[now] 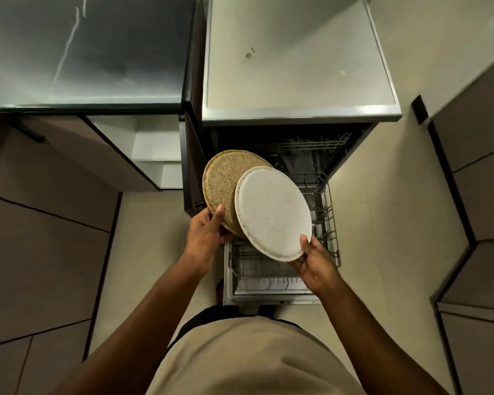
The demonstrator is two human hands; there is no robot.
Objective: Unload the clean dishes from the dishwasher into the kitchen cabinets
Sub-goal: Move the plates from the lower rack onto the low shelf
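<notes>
From the head camera, looking steeply down, the person stands at the open dishwasher with a plate in each hand. The left hand is closed on the near rim of a round, speckled tan plate, thumb lying over the face and the other fingers hidden beneath. The right hand pinches the near-right rim of a round white plate with a dotted border, thumb on top, fingers underneath. Both plates are tilted, faces turned up towards the camera, and the white one overlaps the right part of the tan one; whether the two touch there I cannot tell.

Below them the pulled-out lower wire rack of the dishwasher looks bare where it shows, though the plates hide much of it. An upper wire rack sits back in the dark cavity, too dim to read.

The open lower cabinet with white shelves lies to the left and beyond the hands, just past the dark panel beside the dishwasher. The tan plate and the left hand are plainly nearer to it; the white plate must cross over the rack to get there. So the next move likely swings leftward, tan plate leading, or first stacks white onto tan.
</notes>
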